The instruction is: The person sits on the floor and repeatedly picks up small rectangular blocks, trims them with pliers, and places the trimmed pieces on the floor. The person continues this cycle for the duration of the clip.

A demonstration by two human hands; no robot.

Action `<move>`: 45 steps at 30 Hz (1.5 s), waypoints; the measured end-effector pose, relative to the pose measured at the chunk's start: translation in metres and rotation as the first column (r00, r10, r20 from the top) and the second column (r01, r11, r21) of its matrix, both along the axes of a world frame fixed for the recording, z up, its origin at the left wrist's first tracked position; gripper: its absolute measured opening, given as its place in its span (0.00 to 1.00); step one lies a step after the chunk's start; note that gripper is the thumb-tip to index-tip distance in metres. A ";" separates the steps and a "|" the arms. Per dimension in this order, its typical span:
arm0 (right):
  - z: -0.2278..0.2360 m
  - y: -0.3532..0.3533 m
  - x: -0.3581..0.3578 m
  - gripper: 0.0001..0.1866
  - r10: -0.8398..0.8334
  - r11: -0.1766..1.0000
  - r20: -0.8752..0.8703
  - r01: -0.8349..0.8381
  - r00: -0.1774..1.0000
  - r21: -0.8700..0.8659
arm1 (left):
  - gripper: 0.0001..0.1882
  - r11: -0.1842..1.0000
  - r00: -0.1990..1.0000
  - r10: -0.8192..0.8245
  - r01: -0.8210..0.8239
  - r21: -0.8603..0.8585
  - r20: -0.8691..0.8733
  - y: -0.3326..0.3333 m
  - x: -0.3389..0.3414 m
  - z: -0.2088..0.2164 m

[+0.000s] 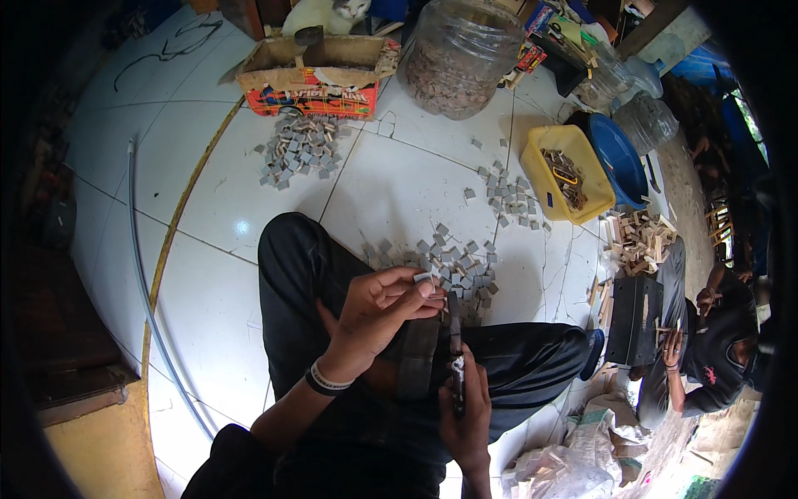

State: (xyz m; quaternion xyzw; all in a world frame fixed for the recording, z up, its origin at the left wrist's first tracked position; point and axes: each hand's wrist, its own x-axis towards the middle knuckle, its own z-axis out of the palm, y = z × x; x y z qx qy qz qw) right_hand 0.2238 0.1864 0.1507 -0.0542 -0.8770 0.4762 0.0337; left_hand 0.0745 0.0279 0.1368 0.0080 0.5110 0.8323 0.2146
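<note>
Carefully, I pinch a small grey square piece (423,278) between the thumb and fingertips of my left hand (378,312), which is curled nearly closed around it, just above my lap. My right hand (465,407) is wrapped tight round a narrow dark blade-like tool (455,337) that points up toward the piece; I cannot tell whether its tip touches the piece. To do this well, I judge I should keep the piece steady at its edges, fingertips clear of the tool's tip, and work with short strokes over my dark trousers (532,353). More grey pieces (453,262) lie scattered on the white tiled floor (208,308) just beyond my knee, and another heap (299,150) sits before a cardboard box (316,71). A yellow tub (536,175) stands to the right, near another person's hand (672,349)
</note>
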 end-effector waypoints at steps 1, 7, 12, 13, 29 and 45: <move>0.000 0.000 0.000 0.36 0.002 1.000 -0.001 -0.002 1.000 0.008 | 0.17 1.000 1.000 0.013 -0.013 0.000 0.005 0.002 0.001 0.000; 0.002 0.000 -0.002 0.36 0.002 1.000 0.024 -0.003 1.000 0.022 | 0.18 0.999 1.000 0.022 -0.023 -0.036 -0.013 0.002 0.001 0.002; 0.000 -0.001 -0.004 0.36 0.015 1.000 0.005 -0.015 1.000 0.014 | 0.19 0.999 1.000 0.023 -0.023 -0.025 -0.011 -0.002 0.002 0.003; 0.000 -0.002 -0.005 0.36 0.017 1.000 0.007 -0.017 1.000 0.005 | 0.19 0.999 0.999 0.032 -0.032 -0.016 -0.015 -0.002 0.002 0.003; 0.006 -0.003 -0.010 0.36 0.035 0.999 0.044 -0.035 0.998 0.002 | 0.19 0.995 0.995 0.097 -0.097 0.011 -0.009 -0.004 0.004 0.004; 0.017 -0.001 -0.017 0.31 0.027 1.000 -0.008 -0.027 1.000 -0.004 | 0.17 0.991 0.978 -0.058 0.032 -0.131 -0.202 -0.020 -0.006 0.017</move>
